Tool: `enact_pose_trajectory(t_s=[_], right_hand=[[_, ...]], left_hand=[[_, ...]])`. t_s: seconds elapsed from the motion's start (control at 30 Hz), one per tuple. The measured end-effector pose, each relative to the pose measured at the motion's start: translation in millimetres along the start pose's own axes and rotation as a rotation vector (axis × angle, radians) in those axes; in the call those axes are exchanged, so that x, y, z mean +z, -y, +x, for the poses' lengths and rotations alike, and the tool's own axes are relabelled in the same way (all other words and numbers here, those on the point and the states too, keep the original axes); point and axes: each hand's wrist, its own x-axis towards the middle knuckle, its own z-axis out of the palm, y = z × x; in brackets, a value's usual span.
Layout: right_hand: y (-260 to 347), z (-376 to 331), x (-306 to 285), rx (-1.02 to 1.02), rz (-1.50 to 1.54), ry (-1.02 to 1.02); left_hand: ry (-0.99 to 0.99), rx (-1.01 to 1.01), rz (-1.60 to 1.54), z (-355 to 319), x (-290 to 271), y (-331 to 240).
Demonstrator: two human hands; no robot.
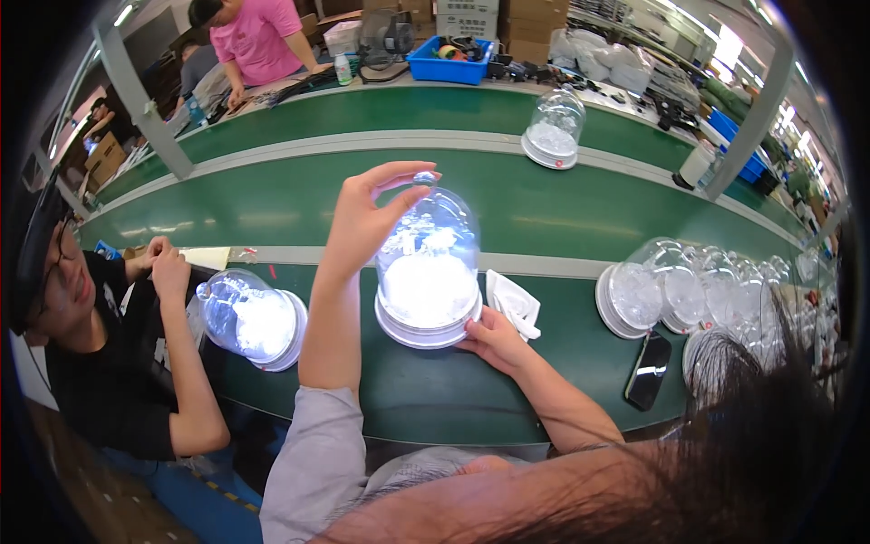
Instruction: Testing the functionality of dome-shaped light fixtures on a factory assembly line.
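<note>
A lit dome lamp (428, 272), a clear bell-shaped cover on a round white base, stands upright in front of me, glowing bright white inside. My left hand (376, 204) pinches the small knob at the top of the dome between thumb and fingers. Low on the right side, my right hand (497, 339) grips the edge of the base, its fingertips partly hidden behind it. Just beyond that hand lies a folded white cloth (513, 304). A second lit dome lamp (258, 319) sits to the left, apart from my hands.
Several unlit dome lamps (634, 295) crowd the right, beside a black phone (648, 370). Another dome lamp (553, 129) stands across the green belt (299, 195). A co-worker in black (109, 363) sits at my left; a person in pink (258, 41) works beyond, near a blue bin (449, 63).
</note>
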Motion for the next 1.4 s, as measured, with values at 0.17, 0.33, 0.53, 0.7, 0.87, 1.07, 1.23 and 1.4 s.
enact_pose_trajectory(t_s=[0.17,0.33,0.53,0.7,0.87,1.07,1.23,1.4], right_hand=[[-4,2,6,-0.004,-0.012,-0.130],[-14,1,-21,-0.115,-0.117,0.092],[8,-2,46,0.195,0.043,-0.078],[0,-2,13,0.006,-0.037,0.081],[-3,7,12,0.043,-0.012,0.041],[-3,3,8,0.065,0.021,0.023],[-5,10,-1,0.257,0.416,0.107],[-2,2,2,0.160,0.003,0.043]], left_hand=[[0.052,0.008,0.121,-5,-6,-10],[0.033,0.079,0.229,-9,1,-10],[-0.064,-0.001,0.346,-18,-27,-2],[-0.011,-0.171,0.474,-21,-61,-3],[-0.053,-0.238,0.790,-33,-89,-3],[-0.047,0.385,1.066,-29,-5,-13],[0.589,0.586,0.867,-67,132,-25],[0.821,0.551,0.727,-126,202,30]])
